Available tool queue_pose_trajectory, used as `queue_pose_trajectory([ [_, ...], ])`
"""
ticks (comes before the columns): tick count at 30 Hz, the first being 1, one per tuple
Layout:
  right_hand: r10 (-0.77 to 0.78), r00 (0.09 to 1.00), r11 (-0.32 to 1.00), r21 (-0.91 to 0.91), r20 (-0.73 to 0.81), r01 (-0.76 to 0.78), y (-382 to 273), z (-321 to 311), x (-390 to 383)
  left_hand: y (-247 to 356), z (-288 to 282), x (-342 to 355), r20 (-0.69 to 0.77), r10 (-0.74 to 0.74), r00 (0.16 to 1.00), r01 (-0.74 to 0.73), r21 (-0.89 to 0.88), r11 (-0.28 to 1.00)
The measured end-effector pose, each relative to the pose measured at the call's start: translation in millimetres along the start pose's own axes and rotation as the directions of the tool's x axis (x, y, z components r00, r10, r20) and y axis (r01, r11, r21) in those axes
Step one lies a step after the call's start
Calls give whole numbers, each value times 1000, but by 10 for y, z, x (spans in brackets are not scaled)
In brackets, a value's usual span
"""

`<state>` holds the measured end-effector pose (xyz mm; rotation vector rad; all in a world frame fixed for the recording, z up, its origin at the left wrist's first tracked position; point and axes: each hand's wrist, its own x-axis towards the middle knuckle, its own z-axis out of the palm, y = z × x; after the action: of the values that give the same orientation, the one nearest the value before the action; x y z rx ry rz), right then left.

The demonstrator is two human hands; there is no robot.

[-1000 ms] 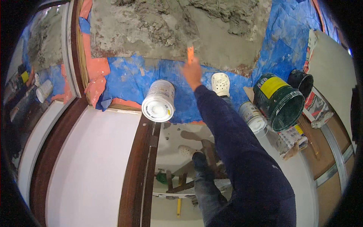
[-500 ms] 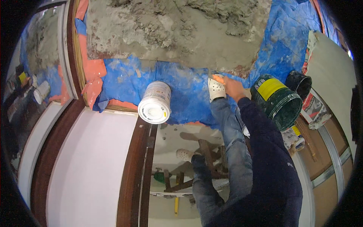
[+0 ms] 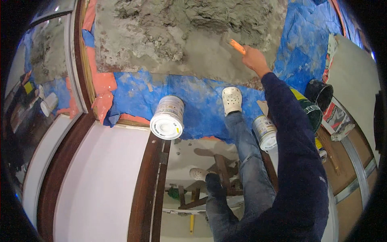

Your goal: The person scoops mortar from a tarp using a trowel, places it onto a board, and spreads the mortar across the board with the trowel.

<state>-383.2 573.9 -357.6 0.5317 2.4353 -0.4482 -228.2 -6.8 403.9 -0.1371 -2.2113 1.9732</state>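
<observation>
My right hand [image 3: 255, 60] is closed around the orange handle of a trowel [image 3: 238, 46]. The blade, partly lost against the grey, is over or on wet mortar [image 3: 205, 50] spread across a board at the far side. Rougher heaps of the mix [image 3: 161, 30] lie beyond and to the left of the blade. I cannot tell whether the blade is loaded. My left hand is out of view.
Blue sheeting [image 3: 137, 86] surrounds the board. A white bucket with its lid on [image 3: 168, 115] stands left of my clog [image 3: 232, 100]. Another lidded tub [image 3: 265, 131], a green bucket [image 3: 311, 111] and a black bucket [image 3: 319, 93] are at right. A dark door frame [image 3: 143, 173] runs at left.
My right hand has moved away from me, from beside my clog to over the mortar, carrying the trowel. My arm now covers much of the green bucket, and the lidded tub has come into sight.
</observation>
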Motion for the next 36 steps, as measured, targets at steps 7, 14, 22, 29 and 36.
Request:
queue_pose_trajectory([
  [7, -135, 971, 990, 19, -198, 141, -378, -794, 738, 50, -2, 43, 14, 1, 1000, -1, 6, 1000],
  [14, 12, 997, 982, 188, -82, 4, -721, 167, 1001, 131, 26, 64, 14, -14, 1000, 14, 4, 1000],
  [22, -17, 999, 989, 147, -33, 22, -462, 144, 95, 66, 38, 3, 41, -61, 997, 60, 14, 998],
  [29, 357, 932, 915, 225, -65, -335, 314, 412, -1119, 122, 83, 56, 62, -37, 997, 37, 5, 999],
  [36, 441, 892, 883, 131, 103, -452, 827, 592, -1280, 125, 159, 6, 105, -29, 994, 28, 7, 1000],
])
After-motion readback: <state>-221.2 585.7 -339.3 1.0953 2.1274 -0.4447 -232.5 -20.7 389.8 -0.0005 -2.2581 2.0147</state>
